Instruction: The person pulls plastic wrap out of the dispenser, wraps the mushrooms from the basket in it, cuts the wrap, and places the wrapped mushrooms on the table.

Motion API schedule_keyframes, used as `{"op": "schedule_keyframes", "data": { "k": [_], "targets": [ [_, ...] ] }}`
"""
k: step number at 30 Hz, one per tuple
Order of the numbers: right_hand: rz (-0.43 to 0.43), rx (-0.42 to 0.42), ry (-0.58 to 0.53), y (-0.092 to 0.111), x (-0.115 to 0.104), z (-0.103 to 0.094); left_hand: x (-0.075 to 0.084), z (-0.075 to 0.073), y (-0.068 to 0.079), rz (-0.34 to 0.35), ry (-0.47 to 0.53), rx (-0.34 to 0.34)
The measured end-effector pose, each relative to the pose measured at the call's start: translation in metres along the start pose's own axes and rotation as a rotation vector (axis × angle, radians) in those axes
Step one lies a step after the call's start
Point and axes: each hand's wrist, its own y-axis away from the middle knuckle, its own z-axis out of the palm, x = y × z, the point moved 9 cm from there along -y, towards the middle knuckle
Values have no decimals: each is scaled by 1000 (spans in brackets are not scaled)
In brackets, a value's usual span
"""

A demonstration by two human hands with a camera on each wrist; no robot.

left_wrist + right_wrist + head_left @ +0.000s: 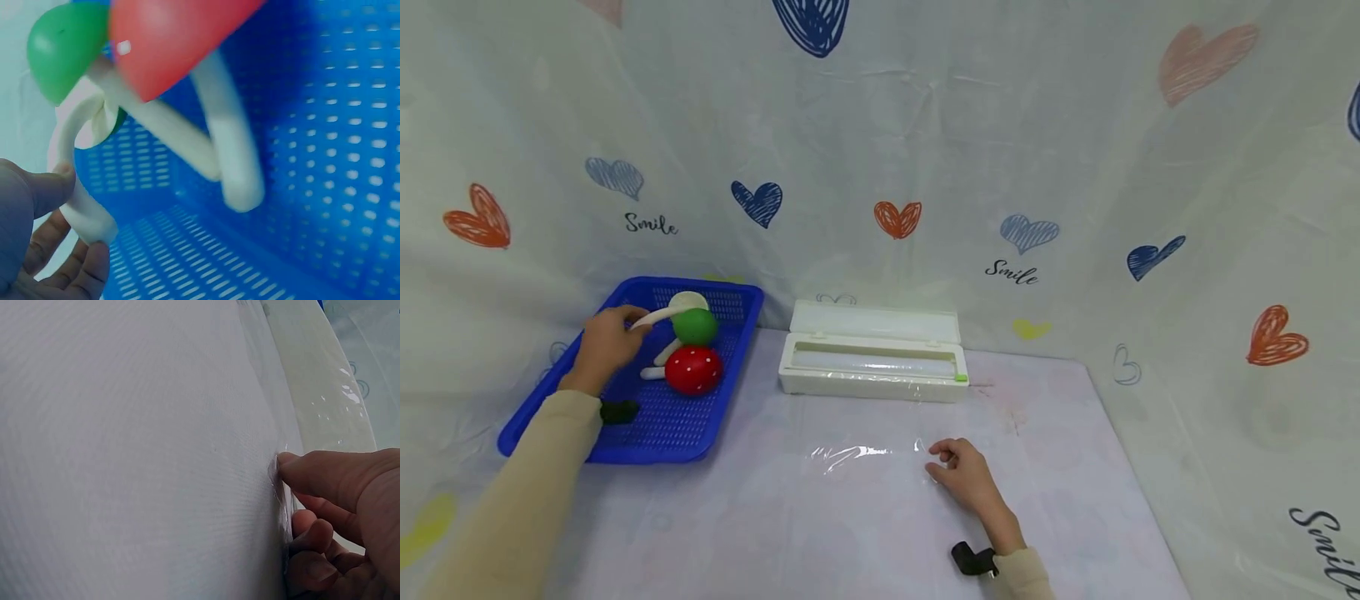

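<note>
So, LH (606, 346) gripping mushroom (660, 315), RH (967, 479) pinching film (853, 452)

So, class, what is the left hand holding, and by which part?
The left hand holds a mushroom by its white stem, near the end opposite the cap.

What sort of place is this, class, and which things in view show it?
Probably a staged tabletop corner, perhaps for practice or filming: a heart-printed sheet hangs behind the white-covered table, where a blue basket of toy-like mushrooms stands near an open white box of clear film.
</note>
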Motion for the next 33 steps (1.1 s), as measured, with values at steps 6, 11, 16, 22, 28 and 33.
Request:
{"op": "schedule_keyframes", "data": {
  "k": [6,11,16,22,28,33],
  "targets": [
    [0,5,24,-2,0,-3,6,-19,1,-6,-1,54],
    [7,0,31,-3,-1,-3,9,-32,6,-45,-3,96],
    [30,4,21,-1,3,0,12,-41,15,-56,-14,134],
    [37,1,27,4,4,3,28,-51,28,-61,4,217],
    [20,6,27,4,1,3,58,-54,48,-43,45,272],
    [4,17,23,3,0,1,84,-52,69,1,108,309]
  ]
}}
